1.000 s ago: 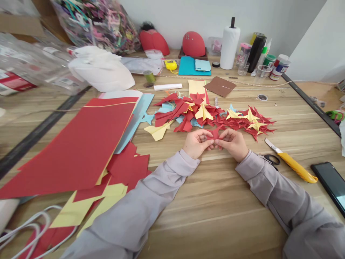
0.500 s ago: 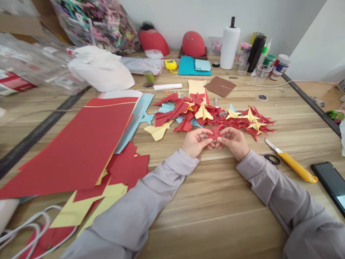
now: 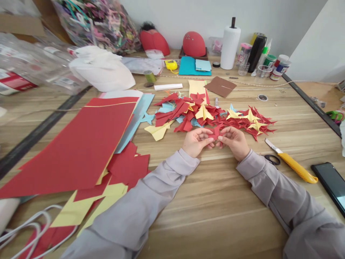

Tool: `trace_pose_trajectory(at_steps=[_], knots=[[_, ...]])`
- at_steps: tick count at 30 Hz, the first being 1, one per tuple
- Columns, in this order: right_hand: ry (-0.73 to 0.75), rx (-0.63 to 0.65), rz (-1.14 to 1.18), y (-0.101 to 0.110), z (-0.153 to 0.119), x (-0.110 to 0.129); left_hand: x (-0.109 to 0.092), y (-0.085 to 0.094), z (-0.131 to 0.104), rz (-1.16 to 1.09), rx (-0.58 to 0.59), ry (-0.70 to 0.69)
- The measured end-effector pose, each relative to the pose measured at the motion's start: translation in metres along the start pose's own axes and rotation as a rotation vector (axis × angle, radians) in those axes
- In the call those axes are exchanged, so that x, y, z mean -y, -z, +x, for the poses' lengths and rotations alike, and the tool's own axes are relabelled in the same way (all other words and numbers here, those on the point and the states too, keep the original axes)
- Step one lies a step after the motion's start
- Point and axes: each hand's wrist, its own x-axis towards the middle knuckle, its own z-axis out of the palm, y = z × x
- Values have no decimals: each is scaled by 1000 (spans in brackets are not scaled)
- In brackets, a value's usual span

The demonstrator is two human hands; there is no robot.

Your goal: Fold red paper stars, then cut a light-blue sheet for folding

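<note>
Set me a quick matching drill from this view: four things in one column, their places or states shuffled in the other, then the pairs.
Things
1. folded red paper
2. utility knife
3. tape measure
4. smartphone

Places or states
A. just left of the teal paper
B. at the picture's right edge
C. held between left hand and right hand
D. blade exposed

Pairs: 1-C, 2-D, 3-A, 4-B

One head-worn view: from near above, it faced forward and down, past my left hand point(image 3: 197, 142) and right hand point(image 3: 234, 143), toward the wall point(image 3: 205, 14).
</note>
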Motion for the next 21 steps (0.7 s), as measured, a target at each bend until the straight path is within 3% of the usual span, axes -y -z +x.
trace_pose_trajectory(at_steps=[21], knots=[[5, 37, -41, -3, -1, -1, -1, -2, -3, 32, 34, -7]])
